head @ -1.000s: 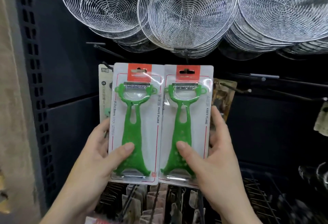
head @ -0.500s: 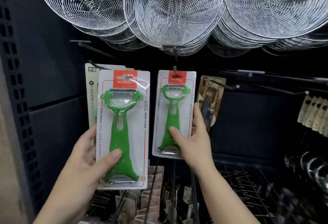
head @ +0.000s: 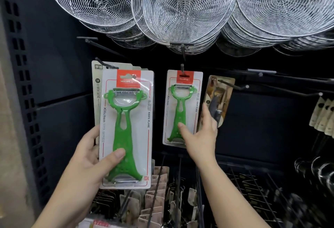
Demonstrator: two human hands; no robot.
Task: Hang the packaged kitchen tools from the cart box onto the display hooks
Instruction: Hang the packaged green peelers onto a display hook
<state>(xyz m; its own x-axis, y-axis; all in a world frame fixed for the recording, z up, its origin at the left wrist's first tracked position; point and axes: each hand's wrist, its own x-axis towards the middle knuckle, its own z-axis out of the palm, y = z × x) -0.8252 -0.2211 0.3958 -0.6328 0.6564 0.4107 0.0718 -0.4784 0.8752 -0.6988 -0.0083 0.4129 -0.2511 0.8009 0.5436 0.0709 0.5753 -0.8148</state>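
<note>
- The right hand point(head: 199, 133) pinches the lower edge of the far peeler pack point(head: 182, 108), thumb in front and fingers point(head: 206, 112) behind; its hole sits on the display hook point(head: 182, 67).
- I think it is best to push the pack fully back and then let go gently.
- The left hand point(head: 90, 157) grips the near peeler pack point(head: 126, 128), thumb pressing the front.
- I count two green peeler packs and one knife pack point(head: 219, 99) beside them.

A single head-worn wide-angle camera looks forward and slightly down, close to a dark display wall point(head: 59, 123); wire strainers point(head: 182, 10) hang well above the fingers point(head: 120, 152), hook rows point(head: 253, 197) run below them, both forearms entering from the lower edge.
</note>
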